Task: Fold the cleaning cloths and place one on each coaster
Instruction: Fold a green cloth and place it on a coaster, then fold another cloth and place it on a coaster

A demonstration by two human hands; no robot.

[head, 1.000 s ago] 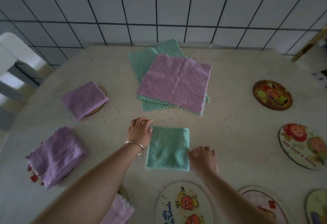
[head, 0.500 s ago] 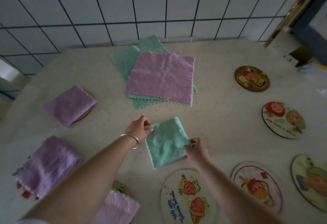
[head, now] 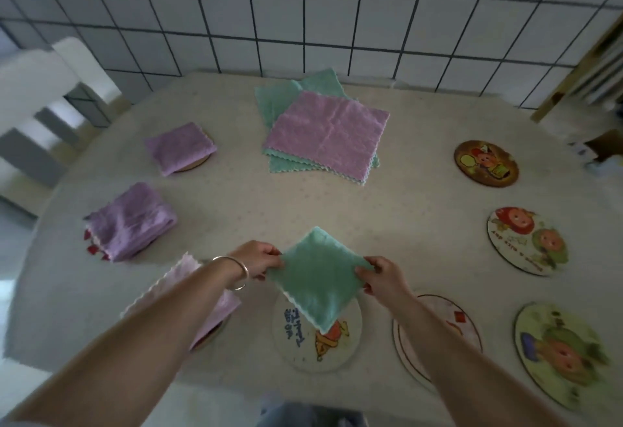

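left hand (head: 258,259) and right hand (head: 384,278) are pinching opposite corners of the folded green cloth (head: 320,280) | it is hanging over the near coaster (head: 317,335) (possibly touching, blurred) | unfolded stack (head: 323,130) is lying farther back on the counter (head: 236,197)

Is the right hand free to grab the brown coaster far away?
Probably not yet: the right hand is pinching the green cloth together with the left hand. The brown coaster lies uncovered but far off.
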